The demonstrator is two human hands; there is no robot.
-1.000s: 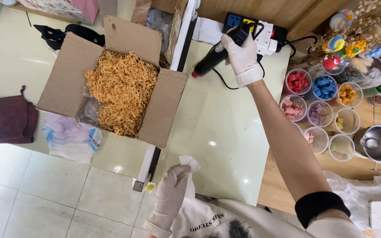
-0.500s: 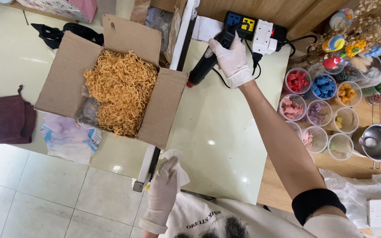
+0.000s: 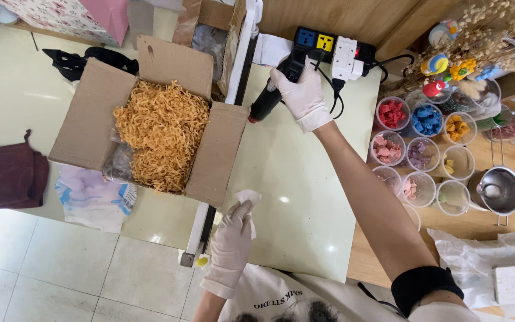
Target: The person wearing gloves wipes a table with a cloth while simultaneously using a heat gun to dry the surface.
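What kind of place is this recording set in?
Probably a small craft or hobby workspace, perhaps for wax or soap work. Clear cups of coloured chunks sit beside a small metal pouring pot, the gloved right hand holds a black heat tool, and an open cardboard box of shredded paper filler suggests packing.

Head camera looks steeply down, close above the table (image 3: 305,197).

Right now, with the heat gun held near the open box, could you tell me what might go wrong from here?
1. The right hand holds the black heat gun with its nozzle aimed toward the cardboard box of shredded paper filler; if hot, it could scorch them.
2. Its cord loops by the power strip and might snag.
3. The left hand presses a white tissue close to the table edge; it could slip off.
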